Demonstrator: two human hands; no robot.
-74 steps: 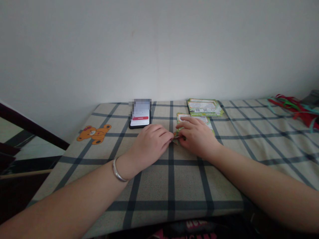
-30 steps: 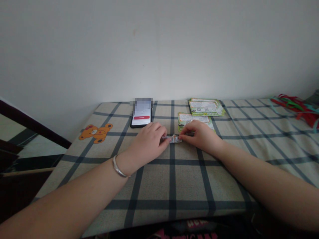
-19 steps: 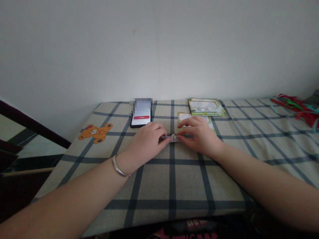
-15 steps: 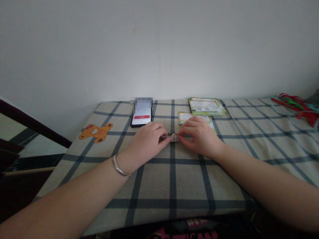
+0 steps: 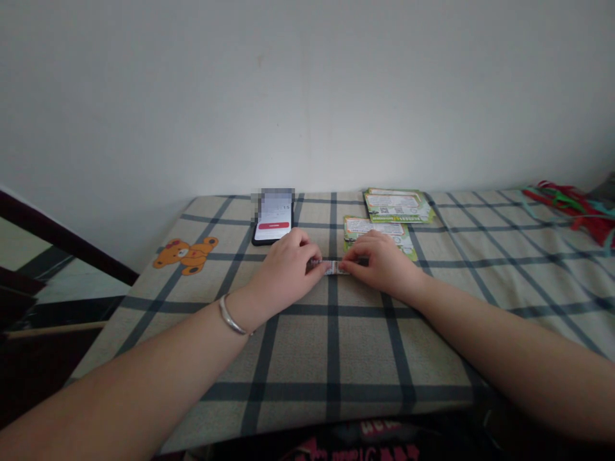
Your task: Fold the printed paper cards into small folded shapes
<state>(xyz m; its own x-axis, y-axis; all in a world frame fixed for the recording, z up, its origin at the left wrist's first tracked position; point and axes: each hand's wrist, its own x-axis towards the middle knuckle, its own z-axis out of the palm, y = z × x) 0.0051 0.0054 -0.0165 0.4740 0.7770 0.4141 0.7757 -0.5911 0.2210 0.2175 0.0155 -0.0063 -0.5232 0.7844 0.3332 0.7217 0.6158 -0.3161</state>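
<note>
A narrow folded strip of printed paper [image 5: 332, 267] lies low over the checked tablecloth, stretched between my two hands. Its left end is pinched by my left hand [image 5: 291, 266], thumb in front and fingers curled behind. My right hand [image 5: 377, 261] pinches the right end between thumb and fingertips. Both ends of the strip are hidden by my fingers. Just behind my right hand lies a green-edged printed leaflet [image 5: 353, 225], partly covered by that hand. A phone [image 5: 273, 227] with a lit screen lies just beyond my left hand.
A stack of similar leaflets [image 5: 396, 206] rests near the wall. An orange bear cutout [image 5: 187, 255] lies at left on the checked tablecloth [image 5: 298, 358]. Red and green ribbon-like material [image 5: 576, 208] is heaped at far right. The wall [image 5: 307, 96] bounds the table's back edge.
The middle of the paper strip stood up in a small peak and now lies flatter. My right hand has shifted slightly left and its fingers have lowered a little.
</note>
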